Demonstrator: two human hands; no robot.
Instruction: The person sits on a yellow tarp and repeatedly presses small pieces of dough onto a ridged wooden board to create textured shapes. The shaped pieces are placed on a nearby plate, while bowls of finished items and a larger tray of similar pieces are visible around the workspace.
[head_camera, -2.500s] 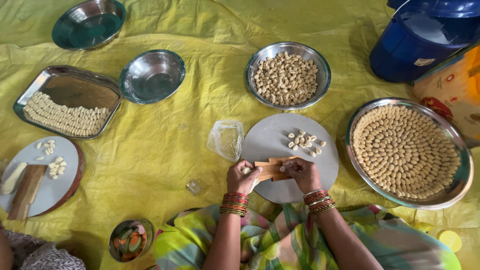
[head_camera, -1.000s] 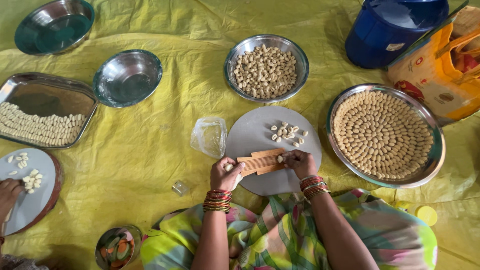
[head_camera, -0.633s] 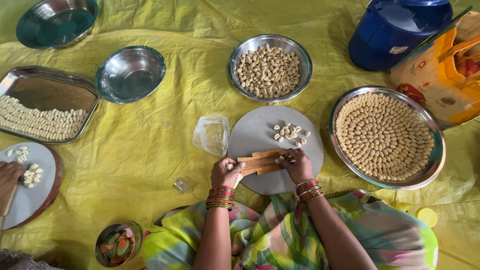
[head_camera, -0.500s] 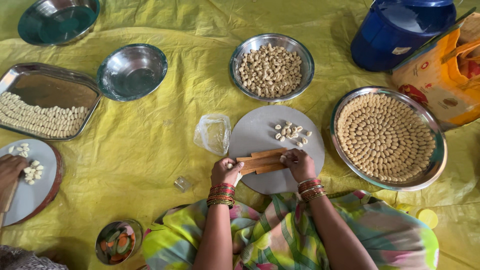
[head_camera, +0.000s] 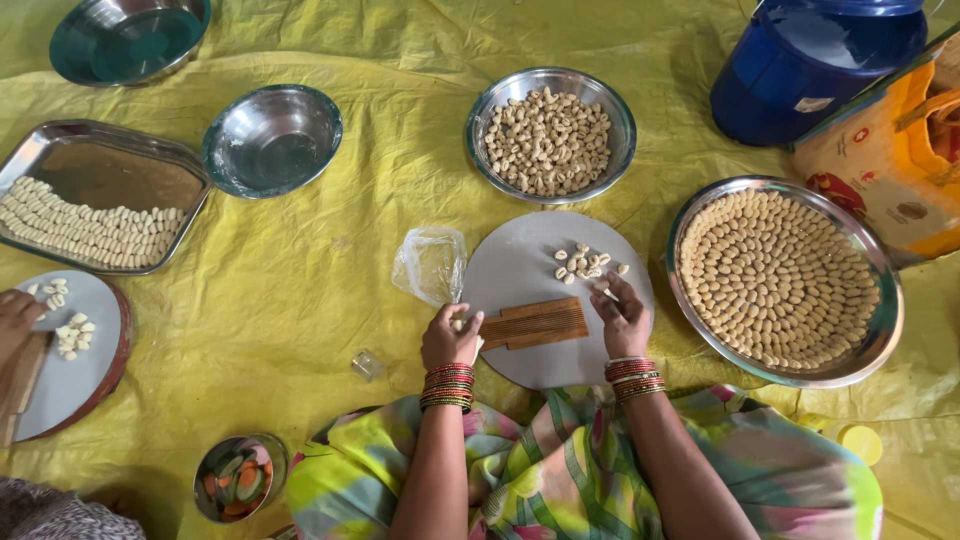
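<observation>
Sitting on the yellow sheet (head_camera: 300, 300), we keep our left hand (head_camera: 452, 340) at the left end of the wooden comb (head_camera: 533, 323), its fingers closed on that end. This comb lies near the front edge of the round grey board (head_camera: 520, 270). Our right hand (head_camera: 622, 315) is just right of the comb, fingers bent and pinching one small dough piece (head_camera: 606, 293). More small pieces (head_camera: 585, 262) lie near the board's far right edge. Another person's hand (head_camera: 15, 318) touches a second board at the sheet's left edge.
</observation>
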